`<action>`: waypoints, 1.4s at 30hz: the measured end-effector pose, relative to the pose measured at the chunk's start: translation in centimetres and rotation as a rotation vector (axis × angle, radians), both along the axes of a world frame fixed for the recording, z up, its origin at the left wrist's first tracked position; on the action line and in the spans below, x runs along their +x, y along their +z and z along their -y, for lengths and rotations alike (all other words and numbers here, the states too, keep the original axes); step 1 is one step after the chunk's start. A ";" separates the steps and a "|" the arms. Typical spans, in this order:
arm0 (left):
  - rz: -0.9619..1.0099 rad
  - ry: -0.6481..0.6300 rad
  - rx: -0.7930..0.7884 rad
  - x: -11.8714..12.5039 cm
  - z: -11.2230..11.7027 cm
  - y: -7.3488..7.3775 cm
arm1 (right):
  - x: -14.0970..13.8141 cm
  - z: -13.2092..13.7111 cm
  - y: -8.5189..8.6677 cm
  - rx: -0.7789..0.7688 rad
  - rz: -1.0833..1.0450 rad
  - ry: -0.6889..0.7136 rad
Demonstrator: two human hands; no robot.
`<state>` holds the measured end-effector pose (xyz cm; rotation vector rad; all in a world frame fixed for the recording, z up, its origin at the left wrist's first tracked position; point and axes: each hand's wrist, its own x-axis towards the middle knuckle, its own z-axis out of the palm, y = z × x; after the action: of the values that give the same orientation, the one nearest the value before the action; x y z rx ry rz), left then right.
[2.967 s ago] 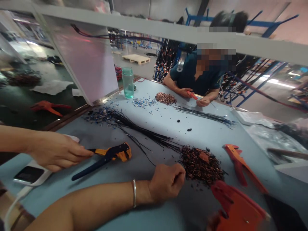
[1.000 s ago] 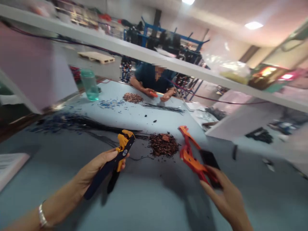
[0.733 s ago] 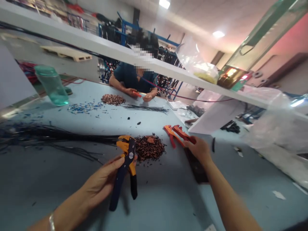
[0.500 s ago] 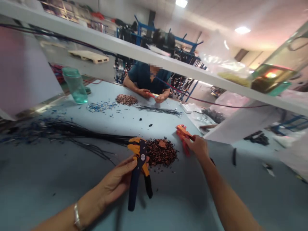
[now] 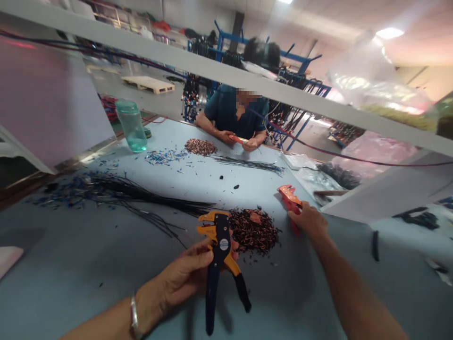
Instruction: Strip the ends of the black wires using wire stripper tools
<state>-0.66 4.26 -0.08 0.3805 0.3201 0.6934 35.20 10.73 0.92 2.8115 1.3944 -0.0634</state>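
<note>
I have the left hand grasping the stripper above the worktop, at 8 o'clock from the pile; the right hand grasps the red pliers at 2 o'clock. Caution: a low sweep of either tool could scatter the pile; a slack left grip could drop the stripper; its jaws could snag the wires at 10 o'clock.

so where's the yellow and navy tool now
In the head view, the yellow and navy tool is below centre, held in the left hand, just left of the nearer pile of black and copper-coloured clippings.
</note>
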 end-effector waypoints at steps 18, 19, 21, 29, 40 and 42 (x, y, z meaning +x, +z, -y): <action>-0.206 -0.172 0.423 0.7 1.3 2.5 | -16.7 16.7 1.3 0.011 -2.221 0.383; -0.207 -0.219 0.456 0.8 1.4 2.9 | -17.3 16.9 1.2 -0.032 -2.303 0.375; -0.197 -0.318 0.498 0.9 1.7 3.8 | -18.1 17.4 1.0 -0.074 -2.414 0.355; -0.276 -0.371 0.518 2.0 2.8 4.3 | -19.6 19.8 0.6 0.308 -2.343 0.266; -0.907 0.256 0.597 -2.8 0.1 5.2 | -17.3 18.7 -2.1 0.534 -2.078 -0.007; -1.033 0.405 0.597 -4.6 -1.2 5.5 | -16.1 18.4 -1.6 0.507 -2.124 -0.011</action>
<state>-5.25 5.46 5.45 1.2717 1.2002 0.9446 19.15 -7.65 -0.69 2.0988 1.0887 -3.6501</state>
